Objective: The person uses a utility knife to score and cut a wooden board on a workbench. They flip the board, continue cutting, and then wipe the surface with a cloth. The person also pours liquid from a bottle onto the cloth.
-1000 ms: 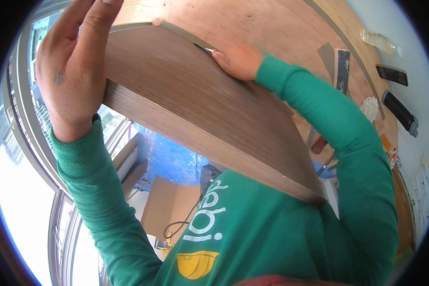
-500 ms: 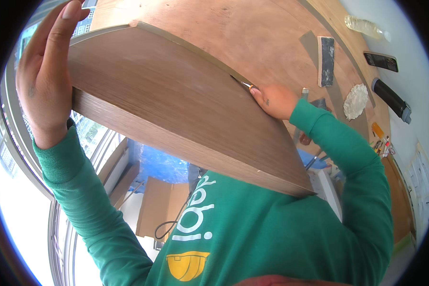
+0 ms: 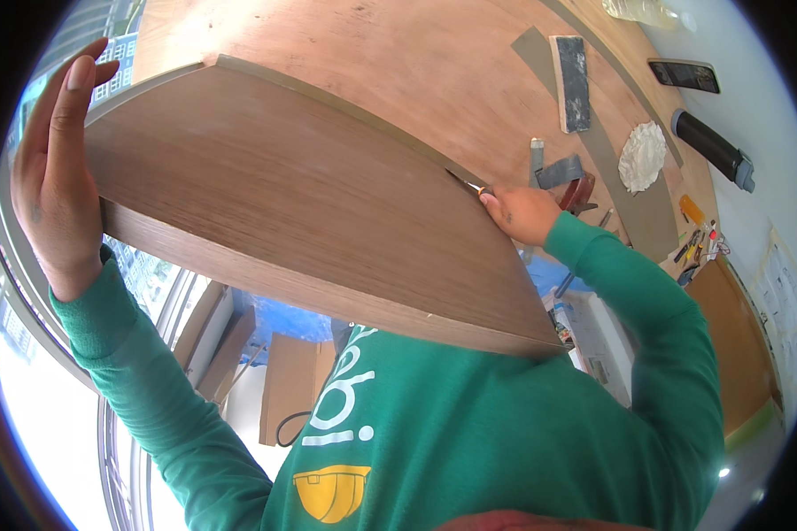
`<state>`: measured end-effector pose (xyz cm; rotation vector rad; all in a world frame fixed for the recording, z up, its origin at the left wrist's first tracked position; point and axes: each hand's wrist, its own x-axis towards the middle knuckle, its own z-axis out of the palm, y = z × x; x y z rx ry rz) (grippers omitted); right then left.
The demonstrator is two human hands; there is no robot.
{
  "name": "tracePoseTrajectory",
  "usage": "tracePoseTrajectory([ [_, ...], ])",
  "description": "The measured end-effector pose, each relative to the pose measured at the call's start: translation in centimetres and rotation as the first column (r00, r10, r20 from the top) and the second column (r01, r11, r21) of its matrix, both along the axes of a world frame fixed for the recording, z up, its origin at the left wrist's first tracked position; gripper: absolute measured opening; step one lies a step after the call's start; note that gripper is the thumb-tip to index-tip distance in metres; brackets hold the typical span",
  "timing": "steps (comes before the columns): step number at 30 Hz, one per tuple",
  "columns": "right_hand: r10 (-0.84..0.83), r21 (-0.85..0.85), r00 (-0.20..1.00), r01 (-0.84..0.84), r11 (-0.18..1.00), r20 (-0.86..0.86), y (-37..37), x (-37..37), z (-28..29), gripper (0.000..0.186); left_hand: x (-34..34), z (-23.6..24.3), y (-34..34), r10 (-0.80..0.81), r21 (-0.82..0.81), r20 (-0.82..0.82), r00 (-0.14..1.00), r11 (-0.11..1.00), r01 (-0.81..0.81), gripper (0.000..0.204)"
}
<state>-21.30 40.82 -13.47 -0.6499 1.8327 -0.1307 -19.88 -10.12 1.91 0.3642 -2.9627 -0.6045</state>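
Note:
My left hand grips the left end of a brown wood-grain panel, its fingertips rising past the edge. The panel is tilted, with a thick front edge, and reaches against my green sweatshirt. My right hand is closed on a slim pointed blade tool, whose tip lies at the panel's far edge, along a narrow greyish strip.
The plywood worktop holds a dark block, crumpled white material, a red-brown tool and small tools. A phone, bottle and black flask lie right. A window is at left; a cardboard box below.
My right hand has travelled with the blade rightward and down along the panel's far edge. The view has shifted, putting my left hand and the worktop objects further left in the picture.

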Motion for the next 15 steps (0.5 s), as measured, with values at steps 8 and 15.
tracePoseTrajectory([
  [8, -0.049, -0.038, 0.999, 0.048, 0.998, -0.023, 2.0, 1.1, -0.7, 0.047, -0.2, -0.1, -0.4, -0.067, -0.121, 0.034, 0.997, 0.99, 0.071, 0.051],
  [15, 0.004, 0.021, 0.999, -0.004, 1.0, -0.038, 5.0, 1.6, 0.0, 0.046, -0.4, -0.2, -0.4, -0.013, -0.049, 0.059, 0.998, 0.999, 0.016, 0.053],
])
